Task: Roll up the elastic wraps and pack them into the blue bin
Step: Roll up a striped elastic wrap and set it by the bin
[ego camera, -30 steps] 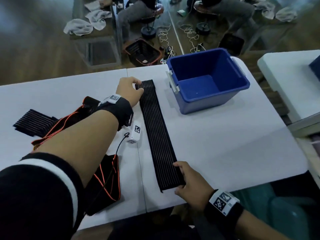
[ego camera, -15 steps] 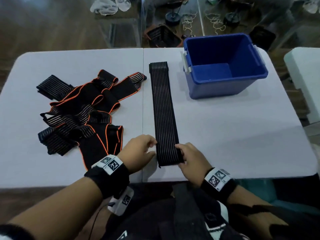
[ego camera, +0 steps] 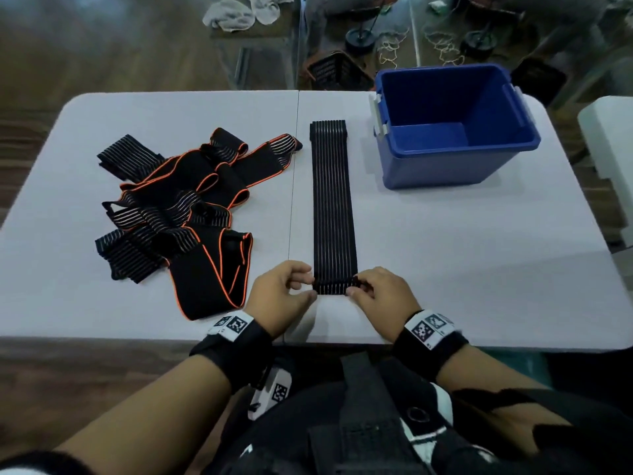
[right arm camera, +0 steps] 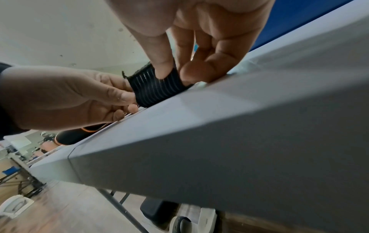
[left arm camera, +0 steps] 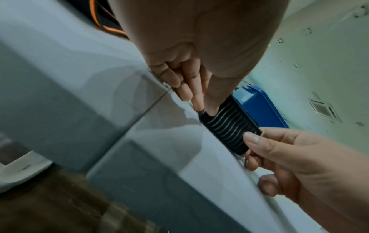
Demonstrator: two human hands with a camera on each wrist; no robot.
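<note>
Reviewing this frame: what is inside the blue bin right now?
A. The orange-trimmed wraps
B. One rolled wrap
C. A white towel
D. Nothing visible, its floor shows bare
D: the head view shows the blue bin with a bare blue floor, while the striped wrap lies flat on the table.

A white folding table (ego camera: 445,255) carries everything. On it stands a blue bin (ego camera: 455,166); just left of the bin a black striped wrap (ego camera: 334,207) lies flat, and farther left sits a heap of orange-edged wraps (ego camera: 178,214).
</note>
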